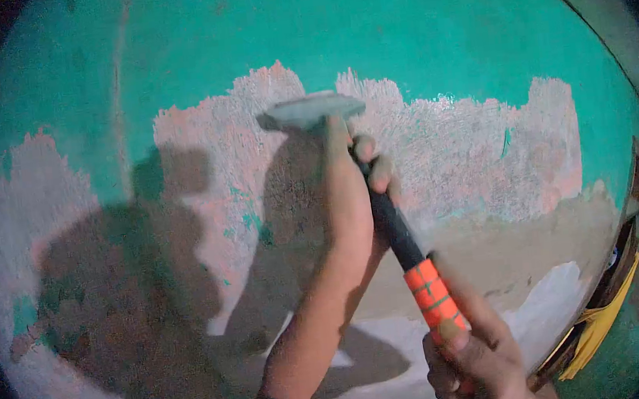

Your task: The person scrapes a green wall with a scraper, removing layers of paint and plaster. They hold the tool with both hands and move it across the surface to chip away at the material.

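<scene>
A long-handled scraper (395, 227) leans up and to the left across the view, its wide pale blade (311, 111) at the wall near the upper edge of the stripped patch. My left hand (352, 177) is wrapped round the black shaft just below the blade, thumb pointing up toward it. Lower down, my right hand (473, 361) closes round the end of the handle, by the orange grip (433, 296) with dark lines. Behind the tool, the green wall (441, 26) has a jagged whitish-pink area (477, 153) where paint is gone.
A brownish band (509, 254) runs across the wall below the bare patch. Yellow cloth or strapping (600, 318) hangs over a dark wooden piece at the lower right. Shadows of a head and arms fall on the wall at left.
</scene>
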The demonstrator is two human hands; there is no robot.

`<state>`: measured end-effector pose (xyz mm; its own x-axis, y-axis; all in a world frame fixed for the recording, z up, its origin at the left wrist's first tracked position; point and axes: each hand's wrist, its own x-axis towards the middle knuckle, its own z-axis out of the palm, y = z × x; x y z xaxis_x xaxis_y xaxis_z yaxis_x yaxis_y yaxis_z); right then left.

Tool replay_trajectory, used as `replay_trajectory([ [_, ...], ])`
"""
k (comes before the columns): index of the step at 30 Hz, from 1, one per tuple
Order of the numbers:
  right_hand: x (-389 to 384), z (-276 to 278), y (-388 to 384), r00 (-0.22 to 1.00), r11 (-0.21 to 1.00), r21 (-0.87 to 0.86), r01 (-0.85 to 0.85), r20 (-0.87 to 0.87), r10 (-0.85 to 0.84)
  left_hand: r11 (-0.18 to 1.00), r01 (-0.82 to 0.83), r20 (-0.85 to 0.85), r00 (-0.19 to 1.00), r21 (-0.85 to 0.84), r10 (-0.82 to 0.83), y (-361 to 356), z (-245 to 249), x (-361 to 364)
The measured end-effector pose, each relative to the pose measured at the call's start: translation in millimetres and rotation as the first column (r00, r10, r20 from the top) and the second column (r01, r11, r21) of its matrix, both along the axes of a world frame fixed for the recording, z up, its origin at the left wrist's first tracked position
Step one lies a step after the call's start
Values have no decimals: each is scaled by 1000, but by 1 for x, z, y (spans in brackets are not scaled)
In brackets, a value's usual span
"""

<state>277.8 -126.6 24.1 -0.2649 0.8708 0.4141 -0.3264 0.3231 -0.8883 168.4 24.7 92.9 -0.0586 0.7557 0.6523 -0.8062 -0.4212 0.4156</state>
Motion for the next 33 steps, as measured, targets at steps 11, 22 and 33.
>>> replay_trajectory([
  [11,-4,-7,5,998,997,63,36,45,-39,1000,-2,18,1000,-12,3,-2,-3,-1],
  [22,-6,-5,4,999,999,20,30,12,-30,998,27,-1,1000,-53,-27,-5,-1,-3],
  [33,-11,-1,6,999,995,94,27,40,-31,1000,19,17,1000,-5,-19,3,6,-6],
])
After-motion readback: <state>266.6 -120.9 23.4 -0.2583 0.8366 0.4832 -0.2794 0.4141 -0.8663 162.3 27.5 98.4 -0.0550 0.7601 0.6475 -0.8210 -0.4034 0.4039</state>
